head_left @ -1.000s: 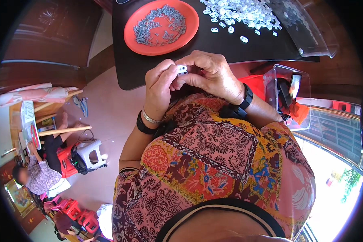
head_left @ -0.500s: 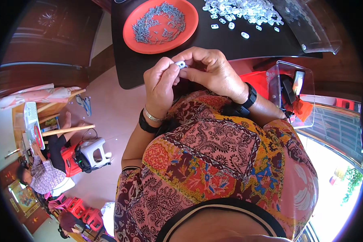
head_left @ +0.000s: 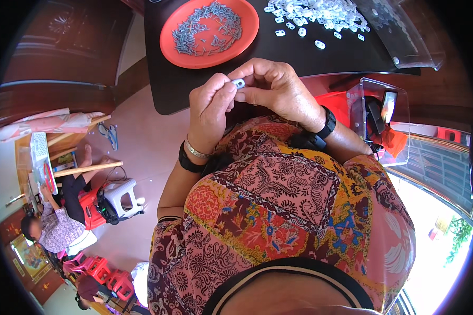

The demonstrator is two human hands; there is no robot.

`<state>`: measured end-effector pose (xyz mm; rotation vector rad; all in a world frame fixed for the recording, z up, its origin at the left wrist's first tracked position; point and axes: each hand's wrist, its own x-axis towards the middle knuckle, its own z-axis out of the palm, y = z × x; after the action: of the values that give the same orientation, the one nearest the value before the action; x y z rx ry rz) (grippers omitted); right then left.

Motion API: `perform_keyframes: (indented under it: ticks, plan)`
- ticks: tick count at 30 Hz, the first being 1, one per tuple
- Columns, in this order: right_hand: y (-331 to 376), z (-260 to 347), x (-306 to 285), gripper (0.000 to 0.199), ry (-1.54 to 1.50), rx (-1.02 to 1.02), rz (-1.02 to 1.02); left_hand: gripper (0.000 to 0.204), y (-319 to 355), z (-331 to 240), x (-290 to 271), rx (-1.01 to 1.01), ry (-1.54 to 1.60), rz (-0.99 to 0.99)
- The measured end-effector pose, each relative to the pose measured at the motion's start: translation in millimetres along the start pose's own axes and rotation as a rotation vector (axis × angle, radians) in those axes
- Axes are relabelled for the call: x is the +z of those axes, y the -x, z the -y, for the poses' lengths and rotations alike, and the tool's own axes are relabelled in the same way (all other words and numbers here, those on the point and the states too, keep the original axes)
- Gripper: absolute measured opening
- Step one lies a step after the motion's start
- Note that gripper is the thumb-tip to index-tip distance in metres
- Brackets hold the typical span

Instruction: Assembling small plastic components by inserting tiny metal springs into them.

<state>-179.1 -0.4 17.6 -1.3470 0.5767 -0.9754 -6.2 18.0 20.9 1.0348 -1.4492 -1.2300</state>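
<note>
Pinching a small, shiny white oval piece with a dark hole in it (head_left: 239, 83), your left hand (head_left: 210, 107) had its thumb and pointing finger closed on it, with the other fingers curled in. The piece sat between your two hands, and from above it showed in front of the black worktop (head_left: 284, 55), by its near edge. Your right hand (head_left: 281, 94) was bent in a loose curve, with its thumb and pointing finger a little apart and close beside the piece. You could not tell from this view if that hand held anything.

Past your hands, a big round red-orange plate (head_left: 249, 43) lay just beside the left edge of the worktop. Lots of thin grey metal screws (head_left: 185, 39) lay on it in a messy ring. To the right of the plate, a heap of little white oval pieces (head_left: 328, 14) lay well back from the near edge, and a few loose ones sat closer to it. By the right corner there was a clear plastic tray (head_left: 402, 39). Below the worktop's near edge, toward the right, you had a clear plastic box (head_left: 360, 113) with an orange thing (head_left: 394, 142) in it.
</note>
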Motion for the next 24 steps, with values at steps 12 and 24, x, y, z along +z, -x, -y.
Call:
perform_keyframes:
  ticks: [12, 24]
  plan:
    - [-2, 3, 1, 0.029, 0.580, -0.240, -0.071, 0.027, 0, 2, -1, -0.077, 0.112, 0.021]
    - [5, -2, -5, 0.019, 0.564, -0.295, -0.052, 0.028, 0, 7, 7, -0.061, 0.094, 0.029]
